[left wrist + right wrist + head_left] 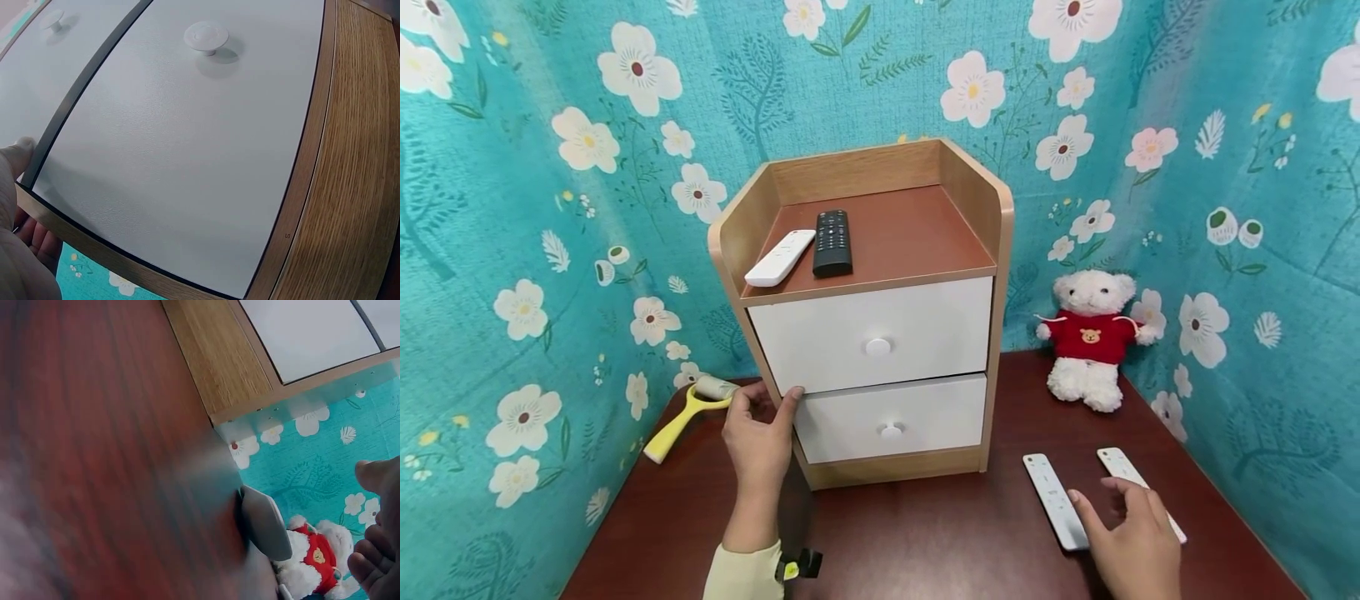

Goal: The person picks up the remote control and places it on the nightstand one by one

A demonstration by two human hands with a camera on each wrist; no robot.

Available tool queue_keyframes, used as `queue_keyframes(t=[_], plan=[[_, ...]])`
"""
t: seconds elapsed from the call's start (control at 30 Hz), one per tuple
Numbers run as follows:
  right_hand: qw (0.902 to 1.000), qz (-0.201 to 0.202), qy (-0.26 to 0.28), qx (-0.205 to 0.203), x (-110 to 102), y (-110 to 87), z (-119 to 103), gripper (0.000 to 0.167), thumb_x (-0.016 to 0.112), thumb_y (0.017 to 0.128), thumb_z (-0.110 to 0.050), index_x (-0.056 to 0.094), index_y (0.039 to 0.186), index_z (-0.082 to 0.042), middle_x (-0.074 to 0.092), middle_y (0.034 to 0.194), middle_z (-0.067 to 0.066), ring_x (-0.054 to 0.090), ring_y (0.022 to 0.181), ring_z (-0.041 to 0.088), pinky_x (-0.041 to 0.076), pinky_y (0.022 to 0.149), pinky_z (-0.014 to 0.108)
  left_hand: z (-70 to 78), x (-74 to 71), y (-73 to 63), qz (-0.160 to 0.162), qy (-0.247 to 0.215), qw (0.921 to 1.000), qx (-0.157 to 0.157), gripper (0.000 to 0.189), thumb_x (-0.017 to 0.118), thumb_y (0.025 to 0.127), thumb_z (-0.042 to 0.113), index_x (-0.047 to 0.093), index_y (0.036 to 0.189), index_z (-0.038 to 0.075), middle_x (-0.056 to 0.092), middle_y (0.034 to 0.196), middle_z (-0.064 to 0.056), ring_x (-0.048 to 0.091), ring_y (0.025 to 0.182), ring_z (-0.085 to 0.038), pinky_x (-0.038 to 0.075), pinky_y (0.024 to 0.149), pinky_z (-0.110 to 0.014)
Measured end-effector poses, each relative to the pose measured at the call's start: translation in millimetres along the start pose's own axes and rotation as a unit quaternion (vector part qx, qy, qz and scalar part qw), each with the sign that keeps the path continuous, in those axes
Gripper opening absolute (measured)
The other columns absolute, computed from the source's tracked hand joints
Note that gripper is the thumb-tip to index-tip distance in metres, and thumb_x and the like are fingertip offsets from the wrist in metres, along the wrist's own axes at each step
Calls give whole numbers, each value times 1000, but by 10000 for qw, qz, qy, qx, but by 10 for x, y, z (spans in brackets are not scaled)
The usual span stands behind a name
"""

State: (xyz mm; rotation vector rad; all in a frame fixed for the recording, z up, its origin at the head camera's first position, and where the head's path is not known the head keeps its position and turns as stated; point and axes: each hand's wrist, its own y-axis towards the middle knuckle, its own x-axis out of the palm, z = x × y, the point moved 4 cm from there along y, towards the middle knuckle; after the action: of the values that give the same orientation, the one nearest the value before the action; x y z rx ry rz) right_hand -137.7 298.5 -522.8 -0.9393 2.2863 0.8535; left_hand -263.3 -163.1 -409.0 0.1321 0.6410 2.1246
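Note:
A small wooden cabinet [910, 225] with two white drawers stands on the table. My left hand [763, 446] grips its left edge, the thumb on the front near the gap between the drawers and the fingers round the side. In the left wrist view, the round knob [206, 36] of a drawer shows beyond that hand. My right hand [1138, 537] hovers with spread fingers near two white remotes, the left remote [1054, 500] and the right remote [1122, 463], partly covering the right one. Nothing shows between its fingers in the right wrist view.
A white remote [781, 258] and a black remote [832, 243] lie on the cabinet top. Left of the cabinet is a yellow-handled lint roller [676, 425]. A white teddy bear [1092, 337] in red sits at the back right. Flowered cloth [850, 92] hangs behind the table [887, 542].

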Motion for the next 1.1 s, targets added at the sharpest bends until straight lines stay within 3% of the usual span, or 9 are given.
queue_keyframes(t=[0.2,0.3,0.6,0.87,1.1], plan=[[9987,-372,-252,-236,66,4,57,55,93,86,-32,70,121,4,66,103,21,68,91,35,52,79,55,7,1,-6,26,-33,10000,57,47,93,89,27,70,118,-2,74,106,-17,63,92,-18,48,78,-16],[9959,-766,-437,-210,98,14,62,59,90,89,-39,69,124,4,65,101,20,67,91,34,52,81,56,-1,1,-8,35,-30,10000,59,47,94,89,27,70,118,-2,75,105,-17,63,92,-18,48,78,-16],[9780,-1887,-832,-304,192,55,90,76,85,92,-52,63,129,11,65,122,34,64,115,50,51,95,67,14,1,-11,-10,24,10000,6,48,92,91,30,70,120,-1,73,108,-16,62,94,-20,47,79,-16],[9605,-2574,-1042,-199,297,57,157,83,89,85,-58,63,125,11,66,114,29,68,106,49,54,90,65,-13,11,-12,-9,19,10000,32,48,92,91,29,70,120,-1,73,109,-15,62,93,-19,47,77,-14],[9476,-2922,-1274,-223,372,49,168,88,92,79,-61,62,117,12,65,104,25,70,94,39,56,86,62,-19,15,-10,39,111,9999,110,48,92,91,30,70,120,0,73,109,-15,63,94,-20,46,80,-16]])
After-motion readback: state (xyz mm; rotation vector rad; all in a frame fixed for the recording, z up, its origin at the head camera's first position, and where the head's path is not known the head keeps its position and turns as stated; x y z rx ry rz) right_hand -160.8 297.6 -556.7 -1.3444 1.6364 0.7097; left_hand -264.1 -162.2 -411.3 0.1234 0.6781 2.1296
